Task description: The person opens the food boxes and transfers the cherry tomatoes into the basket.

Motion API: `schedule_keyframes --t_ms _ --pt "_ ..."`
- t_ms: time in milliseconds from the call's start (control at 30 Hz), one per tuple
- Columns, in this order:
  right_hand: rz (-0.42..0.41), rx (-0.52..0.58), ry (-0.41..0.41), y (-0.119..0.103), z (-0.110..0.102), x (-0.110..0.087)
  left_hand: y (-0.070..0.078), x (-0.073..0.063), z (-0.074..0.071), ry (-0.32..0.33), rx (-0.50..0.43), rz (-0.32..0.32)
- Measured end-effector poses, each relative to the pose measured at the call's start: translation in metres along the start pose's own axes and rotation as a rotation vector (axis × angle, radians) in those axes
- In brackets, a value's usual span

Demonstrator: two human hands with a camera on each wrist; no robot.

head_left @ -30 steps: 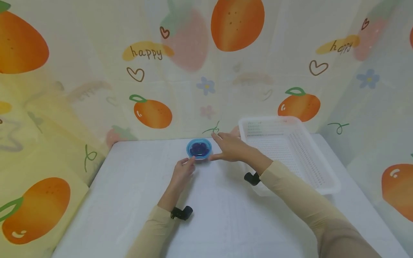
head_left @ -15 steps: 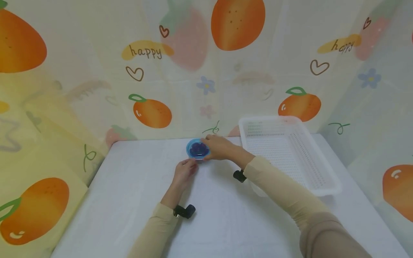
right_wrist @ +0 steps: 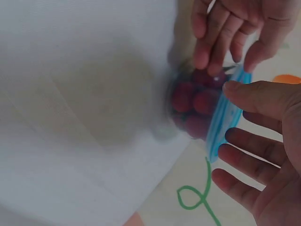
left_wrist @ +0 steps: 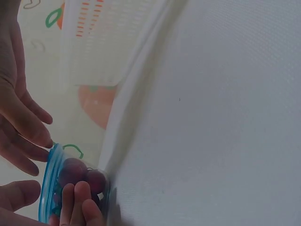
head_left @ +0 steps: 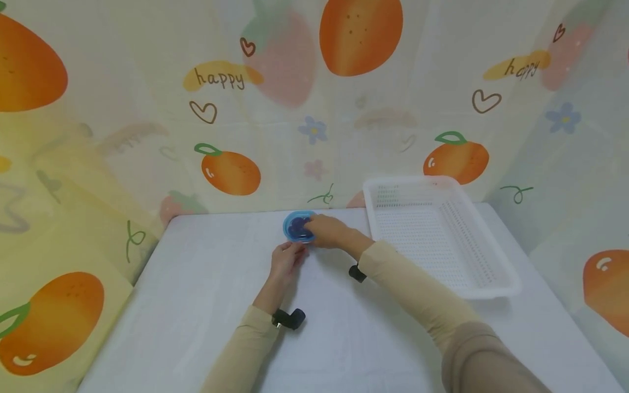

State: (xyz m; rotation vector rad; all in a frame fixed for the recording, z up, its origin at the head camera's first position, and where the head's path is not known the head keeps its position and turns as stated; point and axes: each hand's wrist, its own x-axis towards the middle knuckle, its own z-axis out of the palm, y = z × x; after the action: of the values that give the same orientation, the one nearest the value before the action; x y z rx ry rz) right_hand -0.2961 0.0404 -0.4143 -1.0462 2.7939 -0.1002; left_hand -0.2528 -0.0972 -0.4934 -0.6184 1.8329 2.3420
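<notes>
A small clear tub (left_wrist: 104,190) with a blue-rimmed lid (right_wrist: 219,129) stands near the back of the white table. Dark red, round fruit (right_wrist: 203,100) that look like grapes fill it. At its near side, my left hand (head_left: 285,262) holds the tub, fingers against the clear wall and thumb up by the lid. From the right, my right hand (head_left: 334,232) reaches over the lid, its thumb on the rim and the other fingertips close over the lid's top. Part of the lid is hidden under this hand in the head view.
A white perforated plastic basket (head_left: 495,251) stands to the right, beside my right forearm. Behind the table (head_left: 211,305) hangs a fruit-printed cloth (head_left: 275,125), close to the tub. Each wrist wears a small black camera (head_left: 295,319).
My right hand has moved left from beside the tub onto its lid, its spread fingers drawing in. My left hand has shifted slightly right along the near side. The basket has stayed put.
</notes>
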Motion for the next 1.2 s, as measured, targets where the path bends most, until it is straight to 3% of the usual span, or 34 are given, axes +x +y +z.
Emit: schedule_keyframes --t_ms 333,533,900,1200 --pt "0.039 -0.080 0.010 -0.001 0.016 0.006 0.001 0.003 0.003 0.034 -0.068 -0.032" --pt "-0.006 -0.131 0.019 0.001 0.022 0.008 0.001 0.005 0.003 0.024 -0.112 -0.024" --pt "-0.066 -0.231 0.012 0.005 0.021 0.007 0.002 0.012 0.003 -0.006 -0.076 0.011" --pt "-0.085 -0.180 -0.021 0.007 0.020 0.009 -0.002 0.013 -0.002 -0.034 -0.029 0.059"
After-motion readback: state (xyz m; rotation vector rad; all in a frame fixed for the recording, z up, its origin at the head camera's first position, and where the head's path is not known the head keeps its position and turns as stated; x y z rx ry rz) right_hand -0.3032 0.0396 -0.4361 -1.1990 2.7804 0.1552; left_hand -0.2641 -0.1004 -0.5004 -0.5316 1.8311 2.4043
